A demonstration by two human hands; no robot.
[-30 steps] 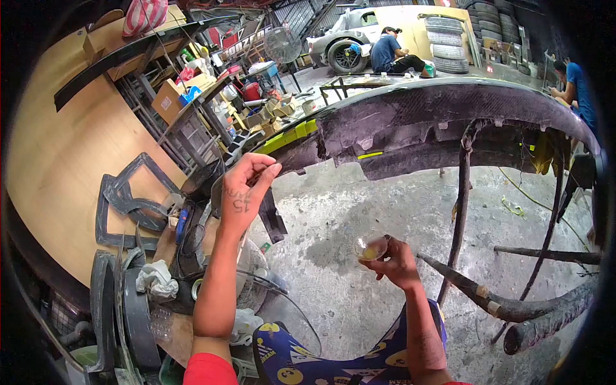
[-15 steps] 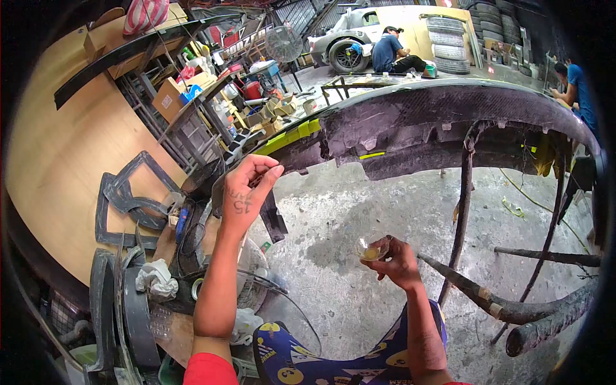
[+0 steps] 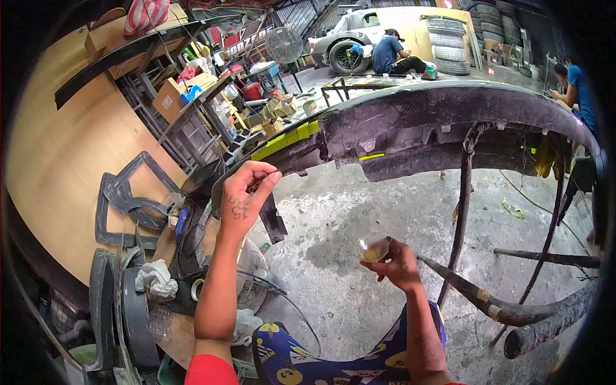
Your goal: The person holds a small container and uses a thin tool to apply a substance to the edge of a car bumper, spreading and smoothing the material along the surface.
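A long dark curved panel with a woven-looking surface arcs across the view, with yellow-green tape along its left part. My left hand is raised at the panel's left lower edge, fingers pinched together; whatever they hold is too small to make out. Lower right of centre, my right hand grips a small clear cup with a little yellowish stuff in it, held above the grey floor.
Wooden props stand under the panel at right, with thick branches low beside them. Grey frame parts lie on plywood at left. A crumpled white cloth sits lower left. Two people sit farther back.
My left hand has dropped slightly, its fingers still pinched. The clear cup in my right hand has tilted a little, showing more of its inside.
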